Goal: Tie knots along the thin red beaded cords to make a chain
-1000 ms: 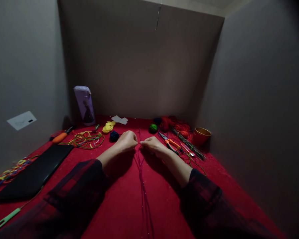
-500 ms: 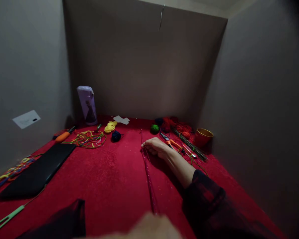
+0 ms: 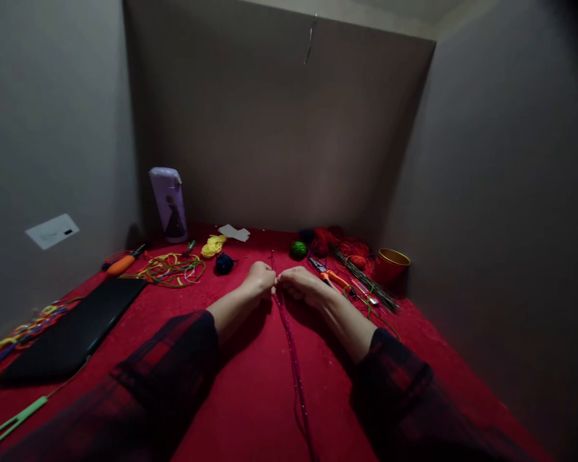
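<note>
Magenta cords (image 3: 291,350) pinched in both hands (image 3: 261,278) (image 3: 299,282), white wall card (image 3: 52,231), markings too small

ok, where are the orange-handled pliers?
Head view, right of centre: the pliers lie on the red surface, between the right hand and the bundle of thin sticks.

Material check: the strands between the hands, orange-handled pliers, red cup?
Strands: probably thread or yarn; thin, limp, with glinting specks, beads or glitter unclear.
Pliers: grey nose looks metal, dull sheen; orange grips likely plastic or rubber, smooth.
Cup: smooth red outside, shiny gold-toned rim; plastic, metal or ceramic, can't tell.
</note>
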Demonstrator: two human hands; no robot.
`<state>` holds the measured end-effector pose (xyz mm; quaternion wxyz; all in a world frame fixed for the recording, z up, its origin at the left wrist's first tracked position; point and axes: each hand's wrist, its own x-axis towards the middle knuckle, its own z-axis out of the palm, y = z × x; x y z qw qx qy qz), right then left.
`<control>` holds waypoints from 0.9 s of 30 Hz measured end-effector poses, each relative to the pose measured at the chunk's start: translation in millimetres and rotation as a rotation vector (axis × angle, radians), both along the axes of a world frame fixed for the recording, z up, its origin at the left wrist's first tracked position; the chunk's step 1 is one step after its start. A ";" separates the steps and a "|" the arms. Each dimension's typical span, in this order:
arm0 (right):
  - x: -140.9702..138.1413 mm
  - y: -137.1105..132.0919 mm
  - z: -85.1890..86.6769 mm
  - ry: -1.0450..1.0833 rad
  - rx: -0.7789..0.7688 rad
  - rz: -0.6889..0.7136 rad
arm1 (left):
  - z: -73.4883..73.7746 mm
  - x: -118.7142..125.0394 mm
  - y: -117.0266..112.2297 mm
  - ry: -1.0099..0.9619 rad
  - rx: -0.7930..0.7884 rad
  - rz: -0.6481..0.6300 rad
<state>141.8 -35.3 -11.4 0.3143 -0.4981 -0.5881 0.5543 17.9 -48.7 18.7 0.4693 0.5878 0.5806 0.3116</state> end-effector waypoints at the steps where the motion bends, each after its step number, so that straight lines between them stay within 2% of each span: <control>1: 1.0 0.1 0.2 0.010 0.000 0.014 | -4.1 0.2 2.1 0.000 -0.012 -0.033; 6: 7.1 -6.9 7.0 0.106 -0.036 0.115 | -10.4 -6.6 2.4 -0.028 0.013 -0.154; 10: 5.9 -11.8 12.5 0.015 -0.024 0.107 | -12.7 -16.2 10.1 -0.017 0.043 -0.187; 14: 4.9 -11.3 15.0 -0.140 0.019 0.071 | -20.6 -19.3 18.9 0.064 0.141 -0.139; 19: 22.4 -6.5 20.5 -0.261 0.016 0.054 | -27.5 -14.8 22.2 0.064 0.165 -0.045; 23: 29.7 -9.8 29.5 -0.247 0.084 0.222 | -21.6 -13.4 14.1 0.001 0.106 -0.030; 27: 16.7 -18.2 35.9 -0.335 0.109 0.453 | -11.3 -13.8 6.6 -0.065 0.040 -0.051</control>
